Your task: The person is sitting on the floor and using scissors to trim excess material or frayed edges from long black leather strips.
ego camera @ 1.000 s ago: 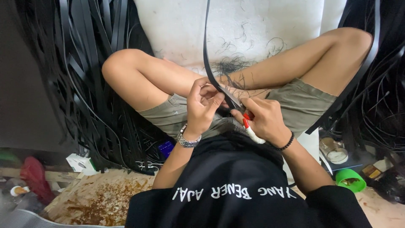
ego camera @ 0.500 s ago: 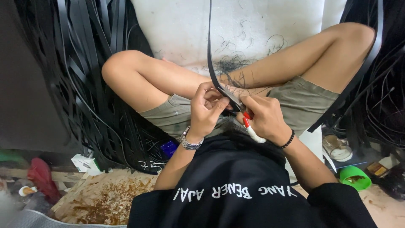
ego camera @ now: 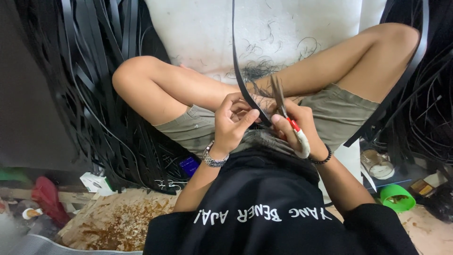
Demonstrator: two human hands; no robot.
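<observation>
One long black strip point(ego camera: 237, 71) fills my view: flat, narrow, matte, running from the top edge down in a gentle curve to my lap, above the white floor point(ego camera: 198, 33). My left hand point(ego camera: 232, 123) has its grip closed on the strip's lower end, thumb and fingers pinching it. My right hand point(ego camera: 297, 127) is wrapped tight around red-handled scissors point(ego camera: 282, 106), blades nearly together, pointing up just beside the strip.
</observation>
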